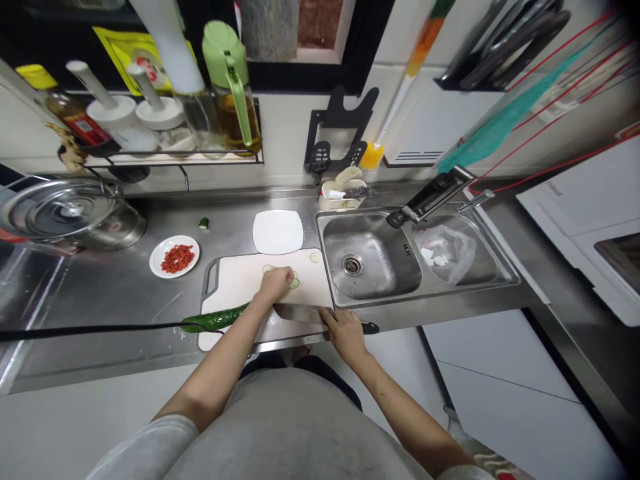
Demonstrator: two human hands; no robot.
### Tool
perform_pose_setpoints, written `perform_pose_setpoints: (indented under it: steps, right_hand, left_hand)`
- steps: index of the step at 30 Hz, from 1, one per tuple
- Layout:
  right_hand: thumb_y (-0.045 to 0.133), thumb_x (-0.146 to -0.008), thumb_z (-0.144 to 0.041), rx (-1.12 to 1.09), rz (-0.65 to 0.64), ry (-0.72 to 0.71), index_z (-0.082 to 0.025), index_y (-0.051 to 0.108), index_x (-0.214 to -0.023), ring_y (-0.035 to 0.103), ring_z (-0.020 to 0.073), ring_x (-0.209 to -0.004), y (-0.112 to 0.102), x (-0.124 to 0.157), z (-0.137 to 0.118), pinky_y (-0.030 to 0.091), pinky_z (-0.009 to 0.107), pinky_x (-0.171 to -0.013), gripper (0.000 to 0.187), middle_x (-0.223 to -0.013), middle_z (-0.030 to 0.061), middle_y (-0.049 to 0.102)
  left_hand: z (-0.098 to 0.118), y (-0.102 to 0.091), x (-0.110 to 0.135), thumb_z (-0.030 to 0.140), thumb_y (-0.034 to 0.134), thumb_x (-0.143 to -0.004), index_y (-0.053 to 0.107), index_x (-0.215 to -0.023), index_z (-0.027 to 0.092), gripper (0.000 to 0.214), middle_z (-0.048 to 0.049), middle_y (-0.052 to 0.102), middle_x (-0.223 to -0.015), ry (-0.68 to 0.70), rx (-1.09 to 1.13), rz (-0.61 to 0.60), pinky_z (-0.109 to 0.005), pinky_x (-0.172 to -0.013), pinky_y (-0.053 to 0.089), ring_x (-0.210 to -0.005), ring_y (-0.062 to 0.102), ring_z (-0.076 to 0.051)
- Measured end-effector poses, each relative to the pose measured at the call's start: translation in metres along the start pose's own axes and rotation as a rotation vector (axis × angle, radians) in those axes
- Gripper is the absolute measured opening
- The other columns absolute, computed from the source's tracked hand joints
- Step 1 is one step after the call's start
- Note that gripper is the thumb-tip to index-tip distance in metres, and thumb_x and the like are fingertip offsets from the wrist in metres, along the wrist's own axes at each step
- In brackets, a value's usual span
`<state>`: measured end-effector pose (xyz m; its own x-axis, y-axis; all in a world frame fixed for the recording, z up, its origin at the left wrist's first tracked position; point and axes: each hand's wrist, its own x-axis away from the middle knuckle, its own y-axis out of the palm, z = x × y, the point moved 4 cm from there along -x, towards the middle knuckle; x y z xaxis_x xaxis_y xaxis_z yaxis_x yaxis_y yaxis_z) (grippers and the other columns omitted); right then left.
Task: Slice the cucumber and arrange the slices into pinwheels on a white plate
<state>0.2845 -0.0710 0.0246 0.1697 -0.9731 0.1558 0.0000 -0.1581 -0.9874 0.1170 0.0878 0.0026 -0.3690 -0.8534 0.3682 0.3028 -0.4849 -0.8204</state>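
On the white cutting board (235, 273), my left hand (276, 283) is closed, its fingers pinching down among thin cucumber slices (295, 283); the fingertips are partly hidden. My right hand (346, 333) grips the black handle (371, 328) of a kitchen knife (303, 313) at the board's front edge. Its broad blade lies low over the board, pointing left toward my left wrist. One more slice (315, 257) sits alone near the board's far right corner. A long green cucumber (213, 320) rests across the board's left front edge, partly covered by my left forearm.
Behind the board is a white square plate (278, 232). To the left stand a round plate (155, 259) of chopped red pieces, a cucumber end (203, 223) and a steel pot (115, 223). The double sink (373, 257) adjoins the right side. A black cable (100, 330) crosses the left.
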Motion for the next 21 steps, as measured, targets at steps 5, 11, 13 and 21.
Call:
perform_pose_setpoints:
  steps: [5, 11, 13, 21]
  right_hand:
    - [0.050, -0.090, -0.018, -0.011, 0.007, 0.009, -0.025, 0.058, -0.127, 0.053, 0.0195, -0.080, 0.004, 0.007, 0.005, 0.030, 0.032, -0.073, 0.039, -0.084, 0.0064, 0.061]
    - [0.050, -0.090, -0.018, -0.005, 0.027, 0.014, -0.025, 0.059, -0.126, 0.051, 0.0186, -0.078, 0.008, 0.013, 0.007, 0.030, 0.031, -0.072, 0.038, -0.080, 0.0056, 0.059]
    - [0.050, -0.089, -0.018, -0.004, 0.036, 0.012, -0.024, 0.058, -0.126, 0.051, 0.0183, -0.077, 0.008, 0.013, 0.007, 0.030, 0.031, -0.072, 0.039, -0.079, 0.0054, 0.059]
    - [0.049, -0.091, -0.018, -0.007, 0.038, 0.008, -0.024, 0.059, -0.126, 0.051, 0.0184, -0.077, 0.007, 0.010, 0.007, 0.029, 0.031, -0.072, 0.037, -0.079, 0.0054, 0.059]
  left_hand:
    - [0.003, 0.007, -0.012, 0.016, 0.046, -0.083, 0.065, -0.091, 0.020, 0.022, -0.0066, 0.070, -0.092, 0.055, -0.028, 0.034, -0.031, -0.080, 0.039, -0.089, 0.060, -0.020]
    - [0.008, 0.006, -0.015, 0.016, 0.043, -0.087, 0.063, -0.097, 0.019, 0.023, -0.0097, 0.067, -0.095, 0.125, -0.051, 0.135, -0.035, -0.082, 0.038, -0.093, 0.056, -0.023]
    - [0.009, 0.006, -0.015, 0.017, 0.043, -0.088, 0.064, -0.094, 0.019, 0.022, -0.0103, 0.066, -0.094, 0.140, -0.068, 0.147, -0.036, -0.082, 0.038, -0.093, 0.055, -0.024]
    - [0.003, 0.006, -0.018, 0.023, 0.045, -0.088, 0.071, -0.089, 0.020, 0.026, -0.0107, 0.064, -0.095, 0.172, -0.107, 0.135, -0.039, -0.085, 0.038, -0.098, 0.053, -0.025]
